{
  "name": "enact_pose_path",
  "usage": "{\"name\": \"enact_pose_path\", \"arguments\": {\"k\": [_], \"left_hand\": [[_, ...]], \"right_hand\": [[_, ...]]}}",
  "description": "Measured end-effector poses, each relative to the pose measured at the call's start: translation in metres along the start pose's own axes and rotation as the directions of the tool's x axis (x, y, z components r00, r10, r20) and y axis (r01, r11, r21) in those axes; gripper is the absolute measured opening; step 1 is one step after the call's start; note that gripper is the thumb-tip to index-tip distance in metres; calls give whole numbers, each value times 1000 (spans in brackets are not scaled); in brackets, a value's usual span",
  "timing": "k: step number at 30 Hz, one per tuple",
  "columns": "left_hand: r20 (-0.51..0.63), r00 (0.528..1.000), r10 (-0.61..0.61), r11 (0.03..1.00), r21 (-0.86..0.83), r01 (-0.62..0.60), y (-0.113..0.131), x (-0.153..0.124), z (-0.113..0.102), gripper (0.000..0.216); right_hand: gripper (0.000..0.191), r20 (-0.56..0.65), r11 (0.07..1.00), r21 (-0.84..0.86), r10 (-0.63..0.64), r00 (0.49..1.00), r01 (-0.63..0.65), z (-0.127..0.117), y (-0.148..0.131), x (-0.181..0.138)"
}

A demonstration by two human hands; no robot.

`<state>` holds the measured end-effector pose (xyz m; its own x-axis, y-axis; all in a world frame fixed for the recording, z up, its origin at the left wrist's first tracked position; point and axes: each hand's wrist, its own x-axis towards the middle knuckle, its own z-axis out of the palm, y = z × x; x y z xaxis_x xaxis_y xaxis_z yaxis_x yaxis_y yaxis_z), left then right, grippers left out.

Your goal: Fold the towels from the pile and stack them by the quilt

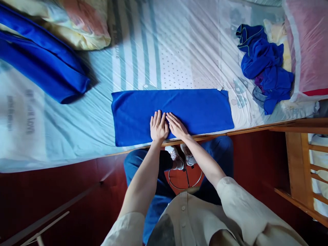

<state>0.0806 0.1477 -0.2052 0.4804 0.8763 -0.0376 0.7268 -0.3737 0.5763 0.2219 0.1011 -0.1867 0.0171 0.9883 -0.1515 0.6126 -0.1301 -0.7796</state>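
Observation:
A blue cloth (200, 107), folded into a long flat strip, lies on the bed near its front edge. My left hand (158, 126) rests flat on the cloth's middle, fingers stretched out and apart. My right hand (176, 125) lies flat right beside it, fingers extended, the two hands almost touching. Neither hand holds anything.
A folded blue garment (43, 65) lies at the bed's left over a patterned pillow (82, 24). A crumpled heap of blue clothes (266, 61) sits at the right by a pink pillow (310, 48). A wooden chair (302, 160) stands at the right on the dark red floor (51, 191).

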Motion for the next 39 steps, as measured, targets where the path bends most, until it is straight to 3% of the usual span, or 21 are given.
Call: {"name": "enact_pose_path", "arguments": {"k": [3, 6, 11, 14, 22, 32, 36, 39], "left_hand": [[-11, 1000, -5, 1000, 3, 5, -2, 1, -1, 64], [-22, 1000, 6, 1000, -9, -6, -2, 1, 1, 64], [-84, 996, 24, 999, -34, -27, -4, -1, 5, 61], [-97, 995, 26, 999, -25, -28, -6, -1, 7, 61], [-90, 996, 11, 1000, 19, -9, -7, -1, 7, 62], [-6, 999, 50, 993, 108, -49, -7, 4, 1, 61], [44, 998, 46, 989, 140, -52, -35, 8, -26, 60], [-73, 988, -134, 975, 169, 144, -69, 10, -54, 63]], "right_hand": [[57, -22, 998, -46, 31, 999, -32, -31, 27, -12], [56, -122, 988, -84, 117, 986, -127, -73, 66, -32], [56, -376, 949, -214, 138, 916, -231, -150, 142, -78], [57, -464, 925, -277, 108, 879, -260, -177, 172, -96], [61, -559, 827, -383, 146, 816, -411, -177, 185, -95], [62, -623, 826, -386, 95, 776, -410, -175, 189, -90], [61, -638, 833, -378, 81, 765, -403, -173, 191, -89], [61, -648, 833, -380, 71, 758, -403, -173, 191, -88]]}}
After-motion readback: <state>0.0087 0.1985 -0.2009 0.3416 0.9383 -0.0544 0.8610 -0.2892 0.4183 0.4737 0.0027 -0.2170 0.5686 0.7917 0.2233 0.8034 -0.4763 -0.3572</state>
